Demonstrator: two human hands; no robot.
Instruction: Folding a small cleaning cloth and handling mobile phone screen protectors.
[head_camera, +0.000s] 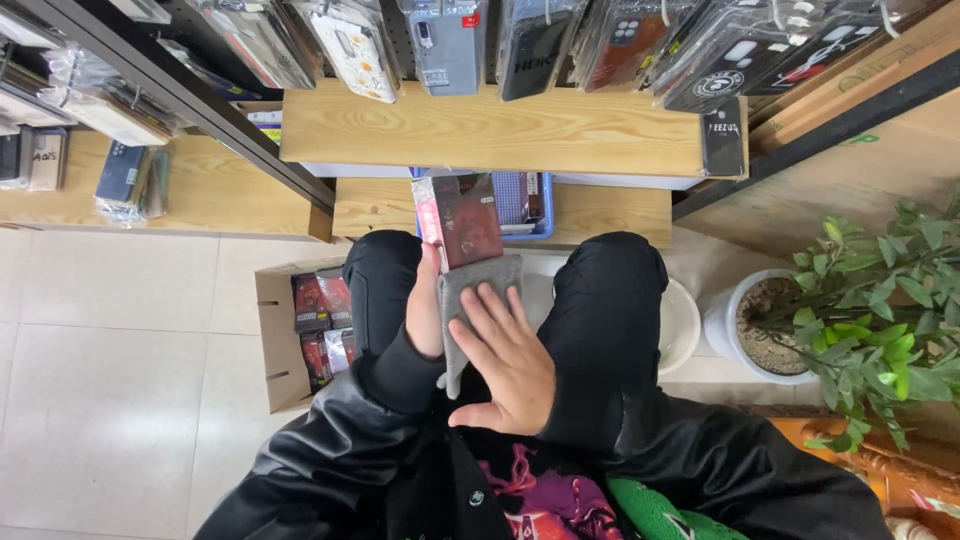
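My left hand (426, 305) holds a packaged phone case (462, 220), dark red in a clear sleeve, upright above my lap. A grey cloth (468, 300) is wrapped over the package's lower half. My right hand (508, 358) lies flat on the cloth, fingers spread, pressing it against the package. Both hands sit between my knees in black trousers. The lower part of the package is hidden by the cloth.
A wooden shelf (500, 130) with hanging phone cases (450, 45) is straight ahead. A blue basket (525, 205) sits on the lower shelf. An open cardboard box (290, 335) of packaged cases stands on the tiled floor at left. A potted plant (860, 300) stands at right.
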